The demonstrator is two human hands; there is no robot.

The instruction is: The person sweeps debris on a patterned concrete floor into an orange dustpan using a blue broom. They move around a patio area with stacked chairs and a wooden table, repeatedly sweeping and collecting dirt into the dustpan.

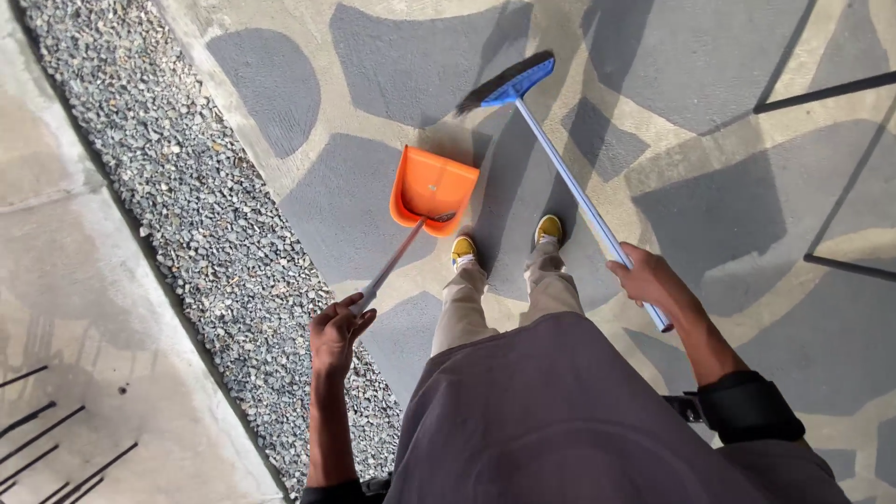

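My left hand (338, 329) grips the thin metal handle of an orange dustpan (431, 188), whose open mouth points away from me on the patterned pavement. My right hand (650, 277) holds the pale shaft of a broom with a blue head and dark bristles (509, 82); the head rests on the ground beyond and to the right of the dustpan. My two feet in yellow shoes (464, 249) stand just behind the pan.
A strip of grey gravel (201, 215) runs diagonally along the left, bordered by a pale concrete slab (65, 280). The pavement (709, 140) has grey painted shapes on beige. Thin dark bars or shadows cross the right side (826, 91).
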